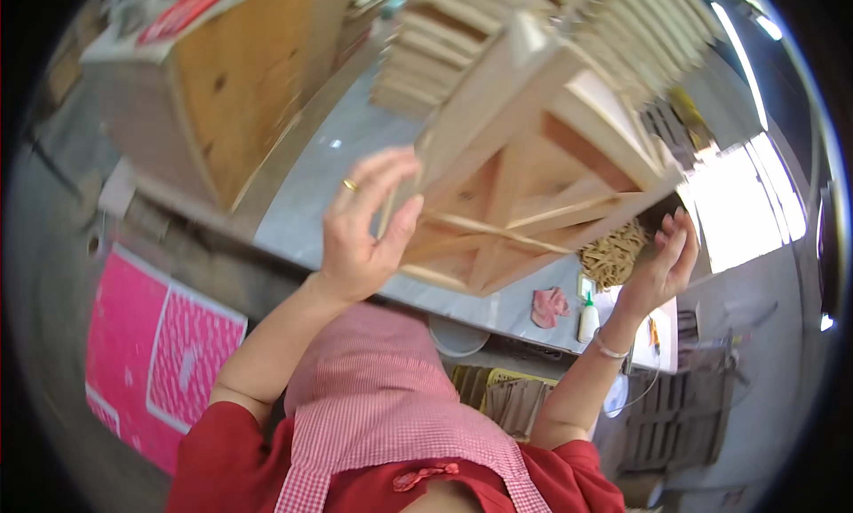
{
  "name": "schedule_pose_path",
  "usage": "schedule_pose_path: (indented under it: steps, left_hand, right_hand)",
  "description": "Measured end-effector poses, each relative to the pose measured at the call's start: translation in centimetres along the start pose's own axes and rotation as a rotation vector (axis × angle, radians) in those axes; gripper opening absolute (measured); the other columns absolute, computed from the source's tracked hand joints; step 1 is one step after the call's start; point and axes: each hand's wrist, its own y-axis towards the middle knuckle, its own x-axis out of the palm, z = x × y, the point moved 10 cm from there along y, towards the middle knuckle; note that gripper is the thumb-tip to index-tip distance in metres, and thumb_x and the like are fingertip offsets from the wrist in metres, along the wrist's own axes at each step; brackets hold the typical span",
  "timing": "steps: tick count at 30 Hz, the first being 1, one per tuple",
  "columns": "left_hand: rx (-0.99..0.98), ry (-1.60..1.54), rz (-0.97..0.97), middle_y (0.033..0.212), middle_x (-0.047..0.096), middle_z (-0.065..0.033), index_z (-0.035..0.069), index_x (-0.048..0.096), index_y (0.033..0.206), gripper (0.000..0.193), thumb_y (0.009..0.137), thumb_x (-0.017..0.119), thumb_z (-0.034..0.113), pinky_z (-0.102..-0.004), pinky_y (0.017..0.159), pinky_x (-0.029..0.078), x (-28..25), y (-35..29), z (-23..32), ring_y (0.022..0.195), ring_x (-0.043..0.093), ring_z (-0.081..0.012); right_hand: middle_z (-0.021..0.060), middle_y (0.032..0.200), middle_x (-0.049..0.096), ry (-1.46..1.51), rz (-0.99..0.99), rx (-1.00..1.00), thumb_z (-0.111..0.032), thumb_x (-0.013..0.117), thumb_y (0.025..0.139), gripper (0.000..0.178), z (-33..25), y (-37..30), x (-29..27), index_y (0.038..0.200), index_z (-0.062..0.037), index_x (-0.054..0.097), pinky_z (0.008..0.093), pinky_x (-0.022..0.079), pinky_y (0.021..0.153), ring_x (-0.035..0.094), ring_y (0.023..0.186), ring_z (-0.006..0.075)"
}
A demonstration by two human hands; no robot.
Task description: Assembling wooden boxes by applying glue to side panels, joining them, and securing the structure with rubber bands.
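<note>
A pale wooden frame (505, 233) with crossed braces inside stands tilted on the table in front of me. My left hand (366, 229), a gold ring on one finger, is at the frame's left side. Its fingers are stretched and apart; whether the tips touch the wood I cannot tell. Off the frame's right corner is my right hand (659, 269), fingers raised and spread, with nothing in it. Below the frame, near the table edge, lie a crumpled pink cloth (550, 308) and a white squeeze bottle (588, 323) with a green tip.
Stacked wooden slats (413, 73) rise behind the frame on the grey table (306, 180). A heap of tan strips (613, 257) sits to the right. At left stand a large wooden box (244, 87) and a pink printed sack (129, 326). Under the table edge is a white basin (458, 338).
</note>
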Motion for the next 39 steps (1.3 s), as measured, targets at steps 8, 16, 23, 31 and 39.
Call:
schedule_pose_path:
  steps: [8, 16, 23, 31, 39]
  left_hand:
    - [0.365, -0.106, -0.077, 0.129, 0.067, -0.0177, 0.0, 0.067, 0.127, 0.042, 0.087, 0.078, 0.008, -0.0383, 0.093, 0.054, 5.7, 15.4, 4.9, 0.111, 0.068, -0.034]
    - [0.399, 0.098, -0.195, 0.118, 0.069, -0.0076, 0.012, 0.065, 0.115, 0.03, 0.088, 0.078, 0.018, -0.0524, 0.107, 0.045, 6.1, 15.4, 5.6, 0.112, 0.066, -0.0313]
    - [0.138, 0.162, -0.469, 0.108, 0.072, -0.0048, 0.012, 0.071, 0.096, 0.018, 0.096, 0.067, 0.029, -0.054, 0.109, 0.042, 5.9, 19.0, 7.1, 0.104, 0.068, -0.0302]
    - [-0.617, -0.118, -0.107, 0.124, 0.068, -0.0084, -0.001, 0.068, 0.123, 0.039, 0.11, 0.05, 0.031, -0.0329, 0.104, 0.044, 12.1, 26.0, -7.4, 0.12, 0.059, -0.0158]
    - [-0.726, -0.195, -0.322, 0.073, 0.057, 0.0028, 0.002, 0.073, 0.09, 0.045, 0.11, 0.048, 0.034, -0.03, 0.067, 0.044, 19.1, 24.8, -12.1, 0.071, 0.049, -0.0083]
  right_hand:
    - [0.0097, 0.117, 0.069, 0.172, -0.122, -0.069, -0.001, 0.057, 0.104, 0.02, -1.4, 5.5, 4.4, 0.119, 0.0049, 0.069, 0.0272, 0.05, 0.091, 0.062, 0.104, 0.0128]
    - [0.0148, 0.106, 0.068, 0.124, -0.187, -0.389, -0.019, 0.063, 0.1, 0.018, -3.8, 6.1, 5.3, 0.097, -0.0012, 0.065, 0.041, 0.054, 0.076, 0.061, 0.088, 0.028]
    - [0.0128, 0.089, 0.07, 0.194, -0.319, -0.067, -0.012, 0.064, 0.093, 0.014, -3.8, 8.4, 6.3, 0.084, -0.0015, 0.065, 0.038, 0.053, 0.068, 0.063, 0.08, 0.029]
    - [0.001, 0.091, 0.066, 0.224, -0.369, 0.479, -0.015, 0.062, 0.105, 0.019, 8.6, 13.1, 15.0, 0.104, 0.003, 0.069, 0.0235, 0.046, 0.078, 0.057, 0.085, 0.0077]
    - [-0.0091, 0.07, 0.05, 0.379, -0.332, 0.623, -0.018, 0.068, 0.102, 0.03, 13.8, 12.7, 20.7, 0.076, -0.0057, 0.06, 0.0193, 0.032, 0.058, 0.039, 0.065, 0.0008]
